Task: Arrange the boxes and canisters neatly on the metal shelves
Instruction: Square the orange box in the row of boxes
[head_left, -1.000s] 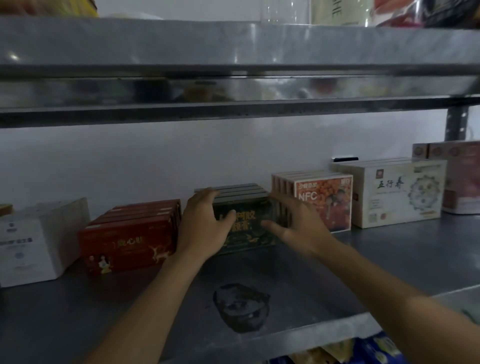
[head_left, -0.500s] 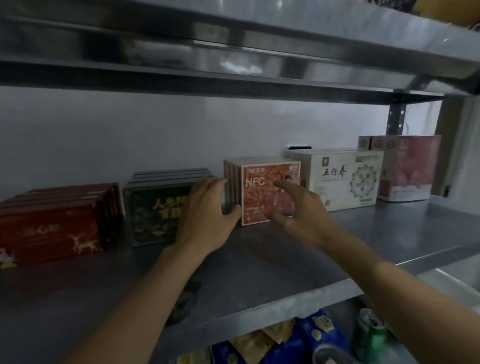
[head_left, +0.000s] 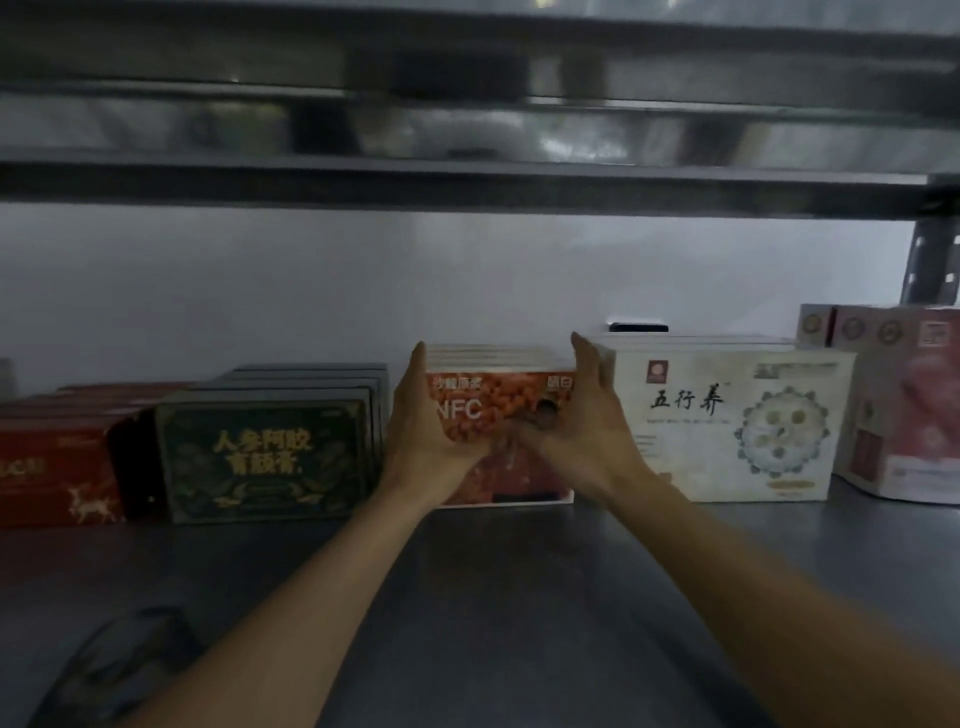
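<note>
Orange rectangular cardboard box marked NFC (head_left: 498, 405): stood upright on the grey metal shelf (head_left: 519, 597), between a dark green gold-lettered box (head_left: 265, 457) to the left and a white cardboard box (head_left: 727, 421) to the right. Left hand (head_left: 426, 436) is laid against its left side and right hand (head_left: 592, 431) against its right side. The fingers are held straight and the thumbs are set across the front face.

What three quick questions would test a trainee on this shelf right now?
1. True or false: the left hand and right hand flank the orange box.
2. Which stands just left of the orange box? A. green box B. black can C. yellow box
3. Fill in: the white box stands on the orange box's ____ side.
Key: 1 true; 2 A; 3 right.
</note>
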